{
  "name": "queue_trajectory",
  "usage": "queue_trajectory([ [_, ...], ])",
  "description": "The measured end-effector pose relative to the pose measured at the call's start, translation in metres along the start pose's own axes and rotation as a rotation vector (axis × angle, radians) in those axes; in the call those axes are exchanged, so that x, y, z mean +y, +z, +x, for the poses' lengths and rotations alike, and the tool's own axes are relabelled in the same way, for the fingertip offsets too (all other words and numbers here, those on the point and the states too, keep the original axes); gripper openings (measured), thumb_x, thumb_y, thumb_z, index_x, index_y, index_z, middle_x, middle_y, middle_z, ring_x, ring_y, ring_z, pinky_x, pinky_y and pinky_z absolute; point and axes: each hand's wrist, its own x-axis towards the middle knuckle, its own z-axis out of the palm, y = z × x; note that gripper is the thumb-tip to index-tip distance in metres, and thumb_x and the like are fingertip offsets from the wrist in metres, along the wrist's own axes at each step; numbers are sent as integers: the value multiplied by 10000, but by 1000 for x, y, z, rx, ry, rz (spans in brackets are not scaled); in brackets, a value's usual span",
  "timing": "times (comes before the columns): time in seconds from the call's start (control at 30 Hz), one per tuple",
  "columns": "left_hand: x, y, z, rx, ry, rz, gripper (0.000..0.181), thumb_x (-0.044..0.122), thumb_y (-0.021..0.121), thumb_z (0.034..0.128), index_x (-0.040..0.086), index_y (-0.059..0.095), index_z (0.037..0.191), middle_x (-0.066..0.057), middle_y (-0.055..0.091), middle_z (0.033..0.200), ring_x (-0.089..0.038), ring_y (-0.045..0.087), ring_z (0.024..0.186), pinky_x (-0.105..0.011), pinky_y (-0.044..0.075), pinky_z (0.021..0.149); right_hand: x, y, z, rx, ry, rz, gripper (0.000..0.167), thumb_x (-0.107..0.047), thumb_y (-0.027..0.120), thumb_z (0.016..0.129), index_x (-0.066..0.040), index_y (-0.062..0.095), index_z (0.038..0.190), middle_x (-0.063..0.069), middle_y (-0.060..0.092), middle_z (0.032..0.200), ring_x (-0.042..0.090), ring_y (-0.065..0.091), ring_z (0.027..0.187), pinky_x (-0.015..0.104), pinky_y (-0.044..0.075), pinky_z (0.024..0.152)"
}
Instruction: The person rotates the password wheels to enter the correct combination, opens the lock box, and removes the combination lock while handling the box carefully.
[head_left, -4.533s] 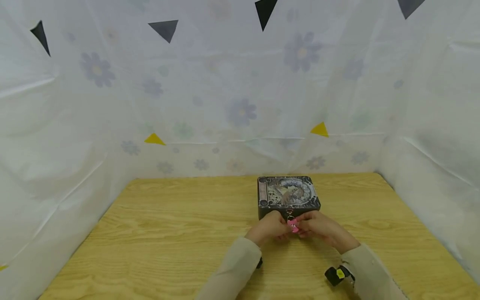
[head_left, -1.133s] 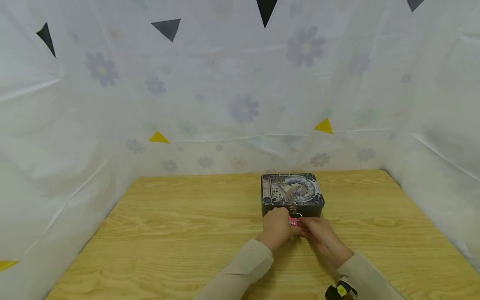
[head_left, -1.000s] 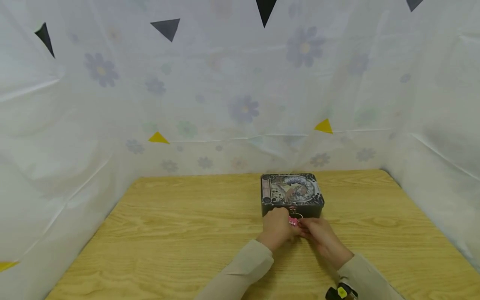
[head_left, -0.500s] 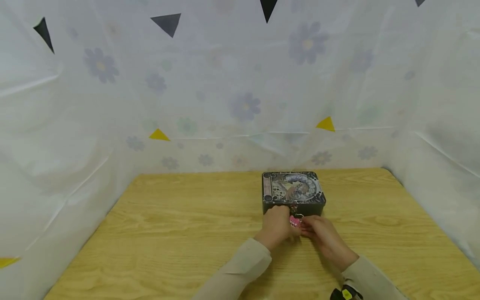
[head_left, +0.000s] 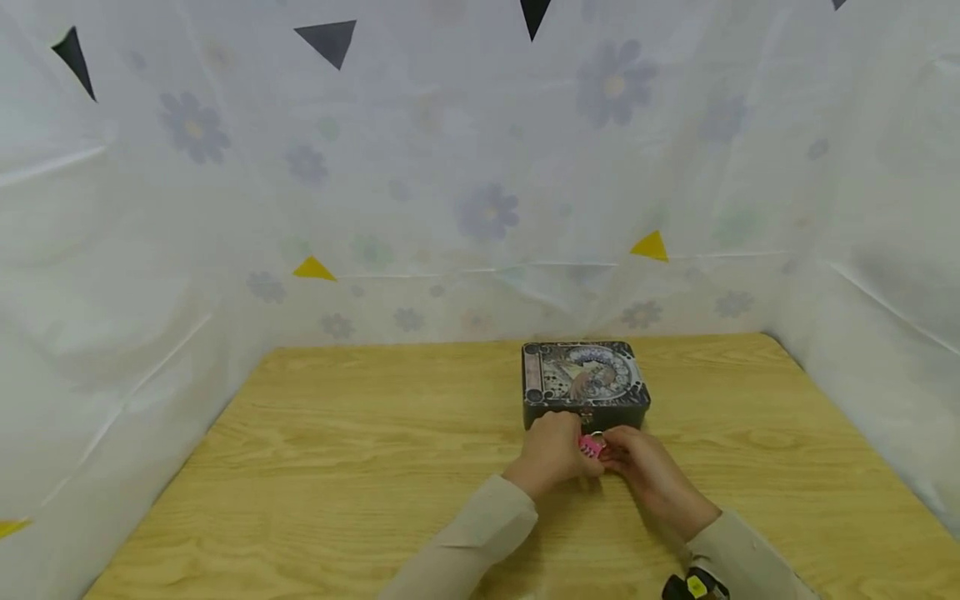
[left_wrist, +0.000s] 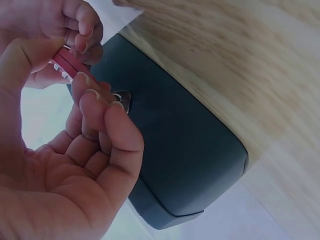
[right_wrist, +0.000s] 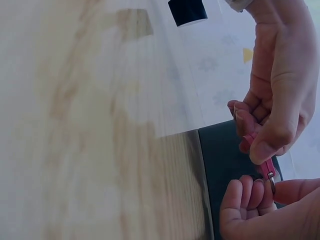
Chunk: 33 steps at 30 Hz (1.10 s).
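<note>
A pink combination padlock [head_left: 591, 447] with number dials is between both hands, in front of a dark tin box [head_left: 585, 375] with an ornate picture on its lid. My left hand [head_left: 553, 450] grips the padlock body; the dials show in the left wrist view. With thumb and fingertips, my right hand [head_left: 652, 475] pinches the metal shackle [right_wrist: 271, 182] at the padlock's end. On the box's front is a small metal latch [left_wrist: 124, 100], partly behind the left fingers. The padlock looks apart from that latch. The lid is down.
The box stands toward the back right of a wooden table [head_left: 360, 467]. White flower-patterned sheeting [head_left: 480, 167] hangs behind and at both sides. A black wrist camera [head_left: 693, 583] is strapped under the right sleeve.
Earlier the padlock hung at the latch on the box's front. Now the hands hold it slightly lower, its shackle clear of the latch, the dials turned more into view. The box stays put.
</note>
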Motion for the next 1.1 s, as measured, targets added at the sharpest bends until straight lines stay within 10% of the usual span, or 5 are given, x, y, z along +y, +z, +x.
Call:
queue_trajectory([
  [0.57,-1,-5,-10,-19,62,-27,400,318,854,652,155,489,631,86,446,564,-78,409,506,-210,325,431,-3,-2,-1,-154,-16,-83,238,-68,396,973,-116,592,846,-50,559,790,88,543,725,237,487,696],
  [1.1,2,-8,-18,14,4,-94,455,293,843,676,159,429,542,87,384,516,-95,372,481,-233,302,409,-5,0,-6,-126,-40,-222,231,-122,394,1012,-5,583,951,-13,551,798,95,545,730,245,515,687],
])
